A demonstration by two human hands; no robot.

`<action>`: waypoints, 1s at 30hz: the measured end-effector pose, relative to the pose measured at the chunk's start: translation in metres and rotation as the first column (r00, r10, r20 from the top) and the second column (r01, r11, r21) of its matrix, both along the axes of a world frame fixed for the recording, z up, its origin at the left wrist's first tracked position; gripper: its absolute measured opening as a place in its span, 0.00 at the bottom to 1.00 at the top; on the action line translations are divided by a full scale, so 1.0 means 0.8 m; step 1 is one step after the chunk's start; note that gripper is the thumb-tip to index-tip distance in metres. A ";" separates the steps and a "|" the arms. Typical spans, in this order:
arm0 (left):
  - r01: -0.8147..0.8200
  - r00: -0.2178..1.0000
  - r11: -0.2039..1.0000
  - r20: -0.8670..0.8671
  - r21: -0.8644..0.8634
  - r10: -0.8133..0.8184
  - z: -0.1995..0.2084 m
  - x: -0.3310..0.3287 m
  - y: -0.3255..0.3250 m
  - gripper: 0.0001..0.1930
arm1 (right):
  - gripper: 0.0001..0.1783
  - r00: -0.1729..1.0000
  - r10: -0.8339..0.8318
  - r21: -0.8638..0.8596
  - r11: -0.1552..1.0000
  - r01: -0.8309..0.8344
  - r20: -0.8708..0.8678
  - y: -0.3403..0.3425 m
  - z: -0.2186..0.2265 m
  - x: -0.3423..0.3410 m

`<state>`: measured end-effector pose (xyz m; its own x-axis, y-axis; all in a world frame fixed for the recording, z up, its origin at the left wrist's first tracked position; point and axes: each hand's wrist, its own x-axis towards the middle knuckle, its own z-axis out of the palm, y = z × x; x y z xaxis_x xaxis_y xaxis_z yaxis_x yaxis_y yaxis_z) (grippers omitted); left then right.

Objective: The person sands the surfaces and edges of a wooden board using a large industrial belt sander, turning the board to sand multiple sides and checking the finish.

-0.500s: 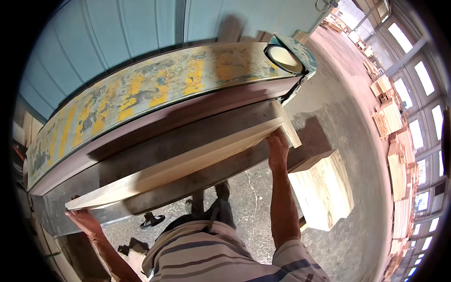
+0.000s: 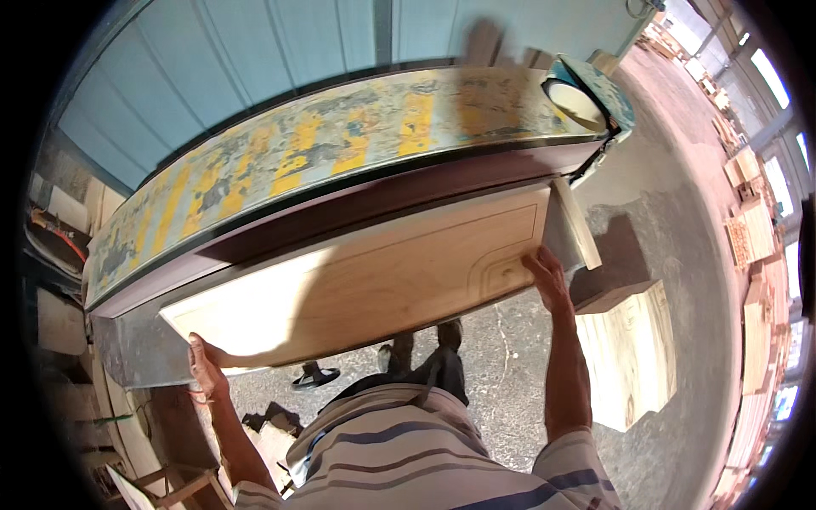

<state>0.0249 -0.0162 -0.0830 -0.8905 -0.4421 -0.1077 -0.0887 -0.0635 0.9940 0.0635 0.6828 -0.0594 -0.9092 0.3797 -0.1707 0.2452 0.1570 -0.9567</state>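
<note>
A long pale wooden panel (image 2: 374, 285) with grooved lines and a curved corner pattern lies face up on the grey metal table (image 2: 140, 353) of a belt sander (image 2: 340, 144). At its near left corner, my left hand (image 2: 206, 365) grips the edge, thumb on top. My right hand (image 2: 548, 276) holds the near right corner, fingers partly hidden beneath. The panel's far long edge runs beside the pinkish sanding belt (image 2: 408, 191); I cannot tell whether they touch. Just past its right end, a wooden strip (image 2: 576, 225) lies across the table.
A stack of wooden boards (image 2: 633, 357) stands to the right of the table. Below the table is a black handwheel (image 2: 315, 377). Blue panelling (image 2: 280, 42) rises behind the sander. More timber stacks (image 2: 752, 229) line the far right.
The panel has tipped from standing on edge to lying flat, its grooved face now upward. Both hands have turned with it. The whole view has shifted, moving the sander rightward in the picture.
</note>
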 end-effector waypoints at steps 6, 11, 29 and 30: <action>-0.068 0.961 0.924 0.225 -0.377 0.162 0.022 0.023 0.026 0.25 | 0.23 0.981 -0.084 0.024 0.996 0.081 0.173 -0.059 0.020 0.042; 0.033 0.912 0.809 0.349 -0.587 0.216 -0.013 0.009 0.005 0.31 | 0.22 0.988 -0.073 0.128 0.990 0.056 0.134 -0.066 0.005 0.040; 0.321 0.831 0.506 0.494 -0.801 0.255 -0.030 0.043 -0.117 0.32 | 0.15 0.923 -0.309 0.245 0.900 0.362 -0.229 -0.113 -0.030 0.035; 0.340 0.737 0.651 0.623 -0.678 0.264 -0.005 0.053 -0.089 0.32 | 0.14 0.898 -0.359 0.168 0.898 0.406 -0.254 -0.115 -0.038 0.039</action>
<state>0.0673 -0.0874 -0.0873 -0.7433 -0.5996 -0.2966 -0.6681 0.6425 0.3754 0.0951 0.5911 -0.0895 -0.6911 0.7106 0.1319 0.1235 0.2960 -0.9472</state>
